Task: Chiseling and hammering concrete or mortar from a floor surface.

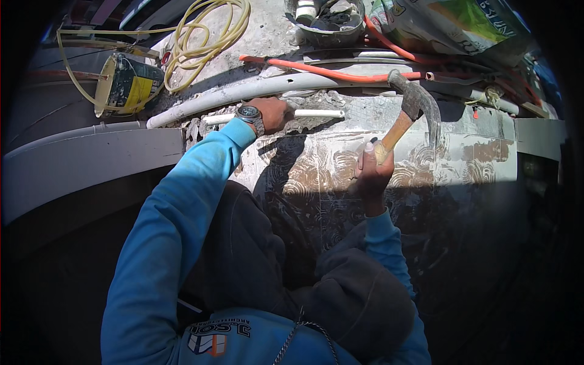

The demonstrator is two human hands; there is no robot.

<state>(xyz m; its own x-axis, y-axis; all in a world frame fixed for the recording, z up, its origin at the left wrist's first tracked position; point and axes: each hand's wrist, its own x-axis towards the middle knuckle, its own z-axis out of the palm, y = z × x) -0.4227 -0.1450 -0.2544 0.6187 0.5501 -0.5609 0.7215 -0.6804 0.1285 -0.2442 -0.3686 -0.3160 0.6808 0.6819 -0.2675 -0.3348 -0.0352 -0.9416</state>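
Observation:
My left hand [274,115], with a wristwatch on its wrist, is closed round a thin white plastic pipe [319,114]. The pipe lies low over broken rubble, and one end sticks out on each side of the fist. My right hand [372,173] grips the wooden handle of a claw hammer [398,129]. The hammer is raised to the right of the pipe, apart from it, its metal head up and its curved claw toward the right. Below both hands is a tiled surface [347,164] with swirled pale smears, partly in shade.
A thicker white pipe [243,91] curves behind my left hand, with an orange hose [316,70] beyond it. A coiled yellow hose [207,36] and a tipped dark bucket [131,85] are at far left. A bucket of debris [328,24] and a sack [450,27] stand at the back.

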